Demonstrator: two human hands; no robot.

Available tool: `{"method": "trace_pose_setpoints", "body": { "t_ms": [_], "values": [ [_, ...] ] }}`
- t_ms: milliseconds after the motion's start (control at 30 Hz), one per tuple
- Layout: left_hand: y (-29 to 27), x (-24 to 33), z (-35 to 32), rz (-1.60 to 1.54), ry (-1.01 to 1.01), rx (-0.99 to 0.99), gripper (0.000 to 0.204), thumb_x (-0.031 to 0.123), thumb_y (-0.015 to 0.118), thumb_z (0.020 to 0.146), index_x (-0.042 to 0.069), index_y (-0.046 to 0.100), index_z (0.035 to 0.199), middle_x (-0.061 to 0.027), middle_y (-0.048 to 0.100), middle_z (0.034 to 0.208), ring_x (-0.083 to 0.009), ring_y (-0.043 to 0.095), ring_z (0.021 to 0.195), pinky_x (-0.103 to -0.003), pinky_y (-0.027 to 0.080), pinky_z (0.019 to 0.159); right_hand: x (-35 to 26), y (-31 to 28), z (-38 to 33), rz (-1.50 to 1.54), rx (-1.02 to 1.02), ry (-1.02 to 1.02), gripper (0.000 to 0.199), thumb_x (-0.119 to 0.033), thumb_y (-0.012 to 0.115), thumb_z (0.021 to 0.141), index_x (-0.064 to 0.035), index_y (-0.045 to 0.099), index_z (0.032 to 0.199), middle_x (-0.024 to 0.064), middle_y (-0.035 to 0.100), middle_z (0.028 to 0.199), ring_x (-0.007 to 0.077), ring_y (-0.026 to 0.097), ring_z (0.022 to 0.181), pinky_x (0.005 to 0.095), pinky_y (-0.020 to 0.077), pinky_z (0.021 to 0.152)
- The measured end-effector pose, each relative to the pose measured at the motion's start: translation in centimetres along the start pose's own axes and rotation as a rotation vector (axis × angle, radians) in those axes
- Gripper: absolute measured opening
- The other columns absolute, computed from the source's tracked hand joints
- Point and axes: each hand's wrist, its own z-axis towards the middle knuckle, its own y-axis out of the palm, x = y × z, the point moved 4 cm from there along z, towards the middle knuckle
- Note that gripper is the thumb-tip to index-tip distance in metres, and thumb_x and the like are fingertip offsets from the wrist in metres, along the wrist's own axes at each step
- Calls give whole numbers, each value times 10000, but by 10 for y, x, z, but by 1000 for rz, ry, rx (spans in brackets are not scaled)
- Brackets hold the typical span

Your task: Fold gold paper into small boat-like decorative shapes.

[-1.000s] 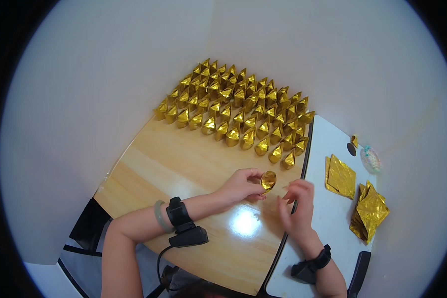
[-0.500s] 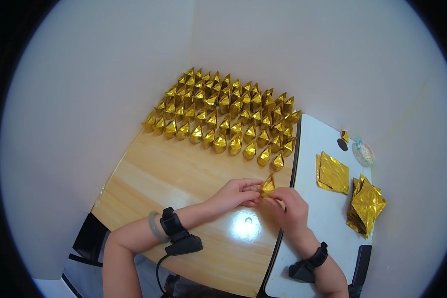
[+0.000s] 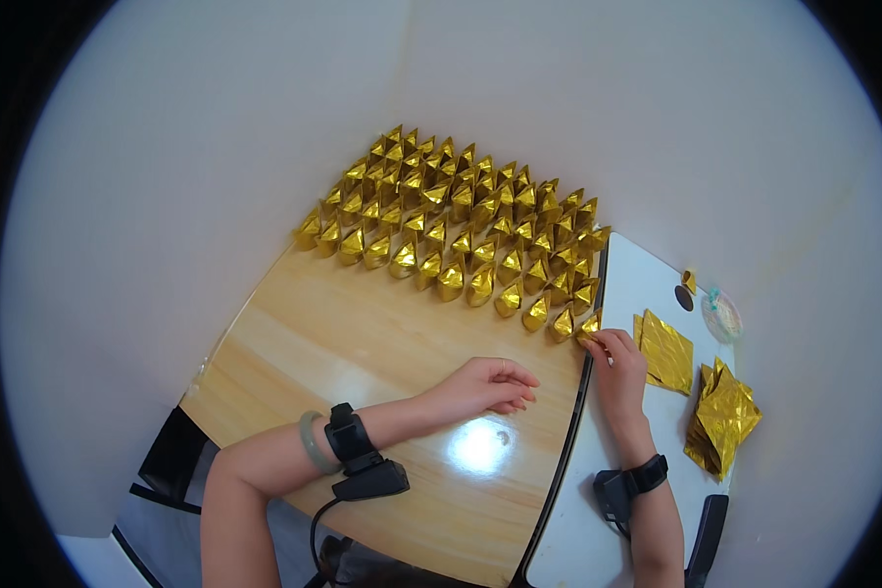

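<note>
We wear a black left wristband (image 3: 351, 438), a pale bangle (image 3: 314, 441) on its elbow side, a black box (image 3: 370, 481) and cable (image 3: 314, 534) below it.

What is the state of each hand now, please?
Left hand: open, nothing held, fingers loosely bent.
Right hand: closed, fingertips pinching a gold piece.

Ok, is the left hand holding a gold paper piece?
No, the left hand hangs empty over the wooden table, while the right hand pinches a gold paper piece.
</note>
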Motion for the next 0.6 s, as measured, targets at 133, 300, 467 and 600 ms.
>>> {"method": "trace_pose_setpoints", "body": {
  "t_ms": [133, 300, 467, 600],
  "values": [
    [-1, -5, 3, -1, 29, 2, 255, 140, 499, 961, 22, 567, 1176, -56, 635, 1019, -81, 600, 865, -208, 503, 761, 7, 2, -3, -17, -57, 62, 135, -80, 698, 790, -1, 647, 887, 106, 641, 891, 260, 627, 744, 329, 507, 647],
    [-1, -3, 3, 6, 19, -12, 267, 146, 511, 959, 14, 559, 1186, -59, 630, 1044, -92, 598, 896, -225, 502, 806, 1, -8, 0, -78, -5, 16, 171, -115, 704, 796, -21, 647, 926, 105, 630, 963, 260, 617, 829, 330, 502, 652],
    [1, -1, 3, 23, 7, -17, 277, 153, 520, 959, 1, 553, 1188, -68, 627, 1070, -107, 600, 929, -243, 502, 844, 43, -50, 5, -237, 116, 159, 221, -158, 646, 857, -12, 617, 1020, 122, 603, 1058, 302, 556, 1013, 389, 451, 839],
    [0, 0, 2, 47, 7, -25, 264, 145, 518, 960, -1, 560, 1176, -76, 630, 1062, -112, 605, 923, -247, 507, 852, 85, -61, -21, -744, -80, 223, 453, -316, 624, 872, 52, 545, 1124, 208, 560, 1150, 334, 488, 1136, 420, 419, 921]
  ]
}}
